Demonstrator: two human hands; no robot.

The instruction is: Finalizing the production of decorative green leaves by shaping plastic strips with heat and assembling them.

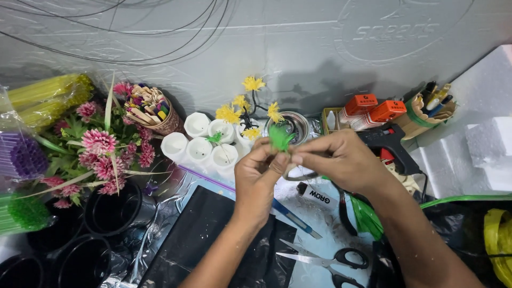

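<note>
Centre of the frame: a small green tuft (279,138), frayed at its top, sits between your two hands, just above the fingertips that pinch it. Your left hand (260,176) rises from the lower middle of the frame, thumb and forefinger closed on the tuft's base from the left. Your right hand (341,160) enters from the lower right, its fingers likewise pinched on the base from the right; the two sets of fingertips nearly touch.

Just behind the tuft, a cluster of white cups (205,141) stands in two rows, one holding a green sprig. Yellow flowers (250,109) on dark stems rise above the cups, beside a round metal bowl (292,125). Right of the bowl, two orange-capped boxes (373,109) sit next to a black glue gun (386,144), partly hidden by your right hand. Upper right: a holder of pens (429,109) and white foam blocks (485,149).

Below the hands, a blue cutter (296,218) lies on a clear plastic sheet, and black-handled scissors (330,261) rest open near the bottom edge. A black sheet (208,234) lies under your left forearm.

Left of the frame: pink flowers (101,149) with green leaves, a cup of coloured sticks (152,109), yellow straws (45,98) in a bag at upper left, and black pots (104,213) at lower left. A yellow roll (498,240) shows at the lower right edge.
</note>
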